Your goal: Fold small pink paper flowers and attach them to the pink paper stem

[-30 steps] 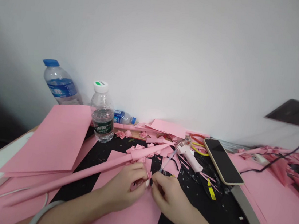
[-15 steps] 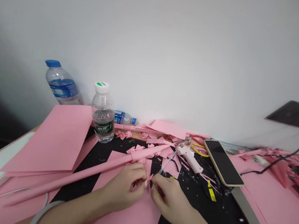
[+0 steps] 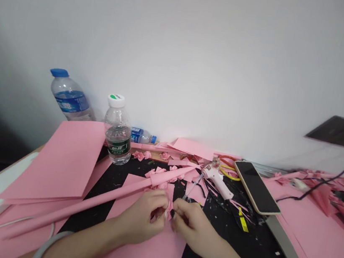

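Between my fingertips is a small folded pink paper flower (image 3: 170,207), partly hidden by the fingers. My left hand (image 3: 148,214) pinches its left side, and my right hand (image 3: 192,227) pinches the right side. Both hands rest low over a pink paper sheet (image 3: 142,256) on the black mat. Just beyond them lies a long rolled pink paper tube (image 3: 102,198), slanting from lower left to upper right. Several finished-looking pink paper flowers (image 3: 156,172) lie by its far end. A white hot glue gun (image 3: 218,181) sits past my right hand, its glue stick nearby.
A water bottle with a white cap (image 3: 117,132) stands behind the tube; a blue-capped bottle (image 3: 71,99) leans at the wall. Folded pink paper (image 3: 63,157) lies left. To the right are a phone (image 3: 257,189), scissors with yellow and red handles (image 3: 229,172) and stacked pink sheets (image 3: 319,233).
My fingertips have shifted slightly on the flower, and a bit more of it shows between them. Both hands stay in nearly the same place.
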`<state>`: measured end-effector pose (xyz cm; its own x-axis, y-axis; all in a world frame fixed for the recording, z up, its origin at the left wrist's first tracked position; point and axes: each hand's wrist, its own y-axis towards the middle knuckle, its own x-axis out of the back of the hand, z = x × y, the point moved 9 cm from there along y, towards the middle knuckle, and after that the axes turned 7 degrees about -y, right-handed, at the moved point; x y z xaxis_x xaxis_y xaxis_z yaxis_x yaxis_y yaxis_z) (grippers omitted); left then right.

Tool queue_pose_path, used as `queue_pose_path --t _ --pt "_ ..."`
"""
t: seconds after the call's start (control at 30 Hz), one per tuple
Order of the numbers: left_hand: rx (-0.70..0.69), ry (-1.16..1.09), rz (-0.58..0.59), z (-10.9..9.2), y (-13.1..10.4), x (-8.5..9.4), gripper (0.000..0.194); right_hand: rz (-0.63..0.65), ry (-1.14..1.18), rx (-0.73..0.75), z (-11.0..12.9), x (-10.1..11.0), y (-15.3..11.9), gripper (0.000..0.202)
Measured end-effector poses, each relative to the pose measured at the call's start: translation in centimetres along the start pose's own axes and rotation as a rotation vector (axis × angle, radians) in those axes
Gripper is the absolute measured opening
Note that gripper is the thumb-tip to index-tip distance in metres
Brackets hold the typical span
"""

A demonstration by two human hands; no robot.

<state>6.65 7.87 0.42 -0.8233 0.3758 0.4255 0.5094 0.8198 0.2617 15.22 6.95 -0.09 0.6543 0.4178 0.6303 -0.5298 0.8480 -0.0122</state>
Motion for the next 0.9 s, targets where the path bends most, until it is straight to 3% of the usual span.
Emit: queue_pose_path --t 0.23,0.43,0.63,0.9 --pt "0.250 -0.400 0.062 1.6 0.2 -0.5 0.014 0.084 0.455 -0.114 -0.7 -0.7 -0.1 0.013" --pt "0.428 -0.774 0.101 2.4 -0.2 -1.9 0.016 0.135 0.717 -0.138 -1.0 -1.2 0.1 0.033" --pt "0.444 -0.894 0.070 3.0 -0.3 -2.1 0.013 0.142 0.750 -0.146 -1.3 -1.1 0.1 0.038" --pt "0.555 -0.846 0.160 3.4 -1.0 -2.7 0.022 0.112 0.600 -0.123 -1.2 -1.1 0.1 0.006"
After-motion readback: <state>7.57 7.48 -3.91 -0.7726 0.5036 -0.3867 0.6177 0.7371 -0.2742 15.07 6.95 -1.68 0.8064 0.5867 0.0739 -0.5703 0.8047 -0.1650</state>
